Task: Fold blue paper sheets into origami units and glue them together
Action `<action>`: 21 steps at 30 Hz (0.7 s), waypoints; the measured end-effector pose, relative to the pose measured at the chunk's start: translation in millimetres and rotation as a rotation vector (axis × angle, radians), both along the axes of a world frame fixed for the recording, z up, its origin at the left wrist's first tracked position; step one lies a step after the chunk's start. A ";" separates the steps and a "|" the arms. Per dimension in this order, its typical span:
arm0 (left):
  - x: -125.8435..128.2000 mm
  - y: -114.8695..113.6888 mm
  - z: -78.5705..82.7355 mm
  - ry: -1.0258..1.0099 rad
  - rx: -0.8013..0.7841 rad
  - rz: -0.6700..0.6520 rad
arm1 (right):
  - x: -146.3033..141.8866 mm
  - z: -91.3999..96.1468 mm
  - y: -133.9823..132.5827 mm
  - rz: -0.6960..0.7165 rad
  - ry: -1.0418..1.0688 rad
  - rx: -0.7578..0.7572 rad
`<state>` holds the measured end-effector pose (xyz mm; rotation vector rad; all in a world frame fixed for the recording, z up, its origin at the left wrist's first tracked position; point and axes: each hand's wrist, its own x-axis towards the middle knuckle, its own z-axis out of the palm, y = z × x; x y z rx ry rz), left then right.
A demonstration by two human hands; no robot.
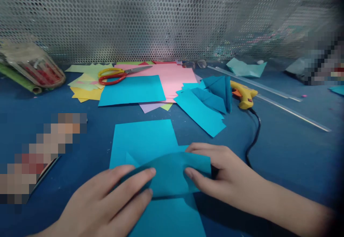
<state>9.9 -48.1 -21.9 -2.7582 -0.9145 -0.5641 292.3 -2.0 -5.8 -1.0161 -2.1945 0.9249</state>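
A sheet of blue paper (169,172) is bent up and curled in front of me, its upper edge arched. My right hand (220,172) pinches its right end, thumb on the near face and fingers behind. My left hand (113,190) is at its left end, fingers stretched out; some lie on the near face and one goes behind the edge. The left thumb is hidden. Under and beyond the bent sheet lies flat blue paper (145,135); more blue paper (172,219) shows on the near side.
Scissors (115,76) with red and yellow handles lie on blue paper (134,92) and pink sheets (177,79). Folded blue pieces (215,93) sit beside a yellow glue gun (245,95) with a black cord. Clear glue sticks (292,113), a jar (34,65) and a perforated metal panel (161,18) stand farther off.
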 end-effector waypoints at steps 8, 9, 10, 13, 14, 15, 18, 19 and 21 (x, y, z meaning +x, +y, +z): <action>6.9 5.0 -2.5 0.051 -0.004 -0.023 | -4.9 -4.3 -4.3 -0.225 -0.044 -0.089; 6.0 4.2 -5.6 0.093 0.000 -0.078 | -5.0 -5.4 -5.3 -0.258 -0.039 -0.103; 5.3 2.8 -9.6 0.120 -0.013 -0.077 | -4.9 -6.4 -6.1 -0.276 -0.028 -0.112; 6.2 -3.8 -23.7 0.138 -0.001 -0.042 | -4.3 -8.3 -7.4 -0.254 -0.008 -0.115; 7.4 -6.3 -28.0 0.142 0.014 -0.037 | -4.1 -8.6 -7.3 -0.238 -0.013 -0.104; 8.8 -8.5 -31.2 0.144 0.033 -0.030 | -4.0 -8.7 -7.1 -0.217 -0.022 -0.089; 12.1 -11.2 -33.3 0.122 0.080 0.001 | -3.7 -10.0 -6.4 -0.179 -0.042 -0.006; 12.5 -10.7 -31.4 0.123 0.092 -0.007 | -3.7 -10.8 -6.4 -0.175 -0.049 0.028; 11.8 -8.4 -25.6 0.163 0.103 -0.043 | -3.9 -12.6 -7.1 -0.172 -0.072 0.102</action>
